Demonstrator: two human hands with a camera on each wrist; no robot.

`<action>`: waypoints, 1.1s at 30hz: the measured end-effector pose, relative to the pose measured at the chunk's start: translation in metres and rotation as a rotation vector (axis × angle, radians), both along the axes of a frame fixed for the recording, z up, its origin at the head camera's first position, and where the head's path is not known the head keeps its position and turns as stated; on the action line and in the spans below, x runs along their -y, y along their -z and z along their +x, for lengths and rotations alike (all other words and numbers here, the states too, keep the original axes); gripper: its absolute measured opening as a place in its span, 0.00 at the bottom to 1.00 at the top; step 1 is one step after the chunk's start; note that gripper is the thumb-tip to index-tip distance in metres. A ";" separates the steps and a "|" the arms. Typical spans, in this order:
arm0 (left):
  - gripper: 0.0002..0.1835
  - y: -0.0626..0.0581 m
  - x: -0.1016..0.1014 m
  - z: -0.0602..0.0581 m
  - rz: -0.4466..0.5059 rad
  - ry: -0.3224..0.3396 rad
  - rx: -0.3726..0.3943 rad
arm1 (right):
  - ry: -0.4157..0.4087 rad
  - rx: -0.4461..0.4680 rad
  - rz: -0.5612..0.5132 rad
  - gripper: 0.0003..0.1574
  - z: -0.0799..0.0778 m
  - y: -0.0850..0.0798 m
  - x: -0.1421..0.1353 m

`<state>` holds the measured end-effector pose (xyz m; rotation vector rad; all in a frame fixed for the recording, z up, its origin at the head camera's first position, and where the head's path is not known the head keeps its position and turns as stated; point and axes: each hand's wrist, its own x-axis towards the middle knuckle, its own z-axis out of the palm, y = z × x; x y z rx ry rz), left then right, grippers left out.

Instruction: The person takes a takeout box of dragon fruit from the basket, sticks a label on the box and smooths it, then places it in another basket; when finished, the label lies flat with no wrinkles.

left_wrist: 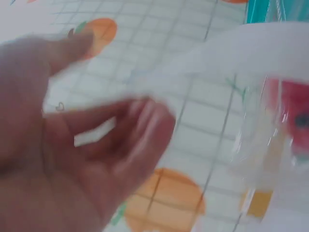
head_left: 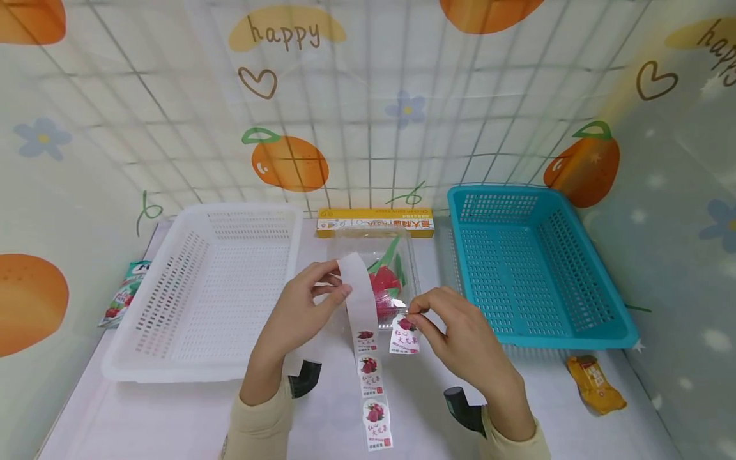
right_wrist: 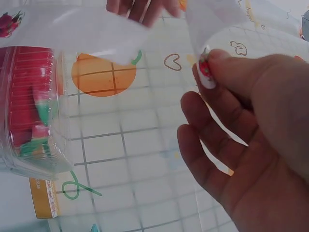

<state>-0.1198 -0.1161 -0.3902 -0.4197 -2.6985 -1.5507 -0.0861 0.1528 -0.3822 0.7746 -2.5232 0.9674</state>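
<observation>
In the head view my right hand (head_left: 468, 338) pinches a single label (head_left: 404, 340) with a dragon fruit picture between thumb and index finger. A long strip of backing paper (head_left: 361, 291) with several more dragon fruit labels (head_left: 372, 377) on its near end slopes down the middle. My left hand (head_left: 301, 310) is at the strip's bare upper end; in the left wrist view its thumb and fingers (left_wrist: 149, 121) stand apart, blurred. Behind the strip, a clear plastic box (head_left: 411, 255) contains a red dragon fruit (head_left: 386, 279) with green leaves, partly hidden by the strip.
A white basket (head_left: 201, 370) stands left and a teal basket (head_left: 575, 338) right. Behind the clear box lies a yellow-and-white carton (head_left: 374, 222). A green snack packet (head_left: 123, 294) is beyond the white basket, and an orange-yellow packet (head_left: 595, 384) at right.
</observation>
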 end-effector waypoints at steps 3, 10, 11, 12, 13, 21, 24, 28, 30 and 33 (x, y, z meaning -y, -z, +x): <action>0.26 -0.002 0.002 0.000 -0.075 -0.184 -0.016 | 0.003 0.005 0.004 0.12 0.000 0.001 0.000; 0.19 -0.003 -0.008 0.004 -0.095 -0.090 -0.062 | 0.003 0.002 0.007 0.11 -0.002 0.003 -0.001; 0.18 -0.002 -0.011 0.004 -0.095 -0.049 -0.073 | 0.004 0.002 0.007 0.11 -0.003 0.003 -0.001; 0.18 0.000 -0.014 0.004 -0.104 -0.007 -0.082 | 0.003 0.003 0.008 0.11 -0.003 0.004 -0.001; 0.19 0.002 -0.017 0.003 -0.126 0.031 -0.089 | 0.005 0.004 0.010 0.11 -0.004 0.004 0.000; 0.26 0.011 -0.025 0.002 -0.434 0.078 -0.034 | -0.002 0.009 0.014 0.11 -0.006 0.006 0.000; 0.27 0.009 -0.023 0.005 -0.495 0.022 -0.001 | -0.001 0.007 0.015 0.11 -0.006 0.007 0.000; 0.26 0.010 -0.020 0.006 -0.575 -0.010 -0.011 | 0.001 0.005 0.017 0.11 -0.007 0.007 0.000; 0.23 0.011 -0.020 0.007 -0.605 -0.012 -0.035 | 0.001 0.005 0.017 0.11 -0.007 0.007 0.000; 0.20 0.012 -0.019 0.007 -0.650 -0.011 -0.060 | 0.001 0.010 0.013 0.11 -0.008 0.008 0.000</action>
